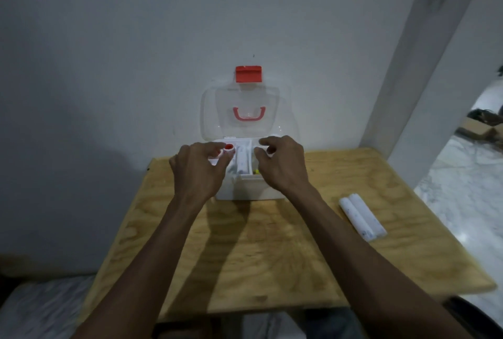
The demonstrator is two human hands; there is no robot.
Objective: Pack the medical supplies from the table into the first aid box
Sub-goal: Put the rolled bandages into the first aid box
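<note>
Left hand (197, 168) pinches small white red-capped bottle (228, 149) over open white plastic first aid box (249, 189), frame centre; right hand (281, 163) curled, grip unclear. Two white rolls (362, 216) right on wooden table (272, 257).

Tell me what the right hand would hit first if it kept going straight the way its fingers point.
Probably the clear lid standing open behind the first aid box. The right hand is over the box's right side, fingers curled and aimed away toward the wall; depth is unclear, so it might touch the box's back rim first.
</note>
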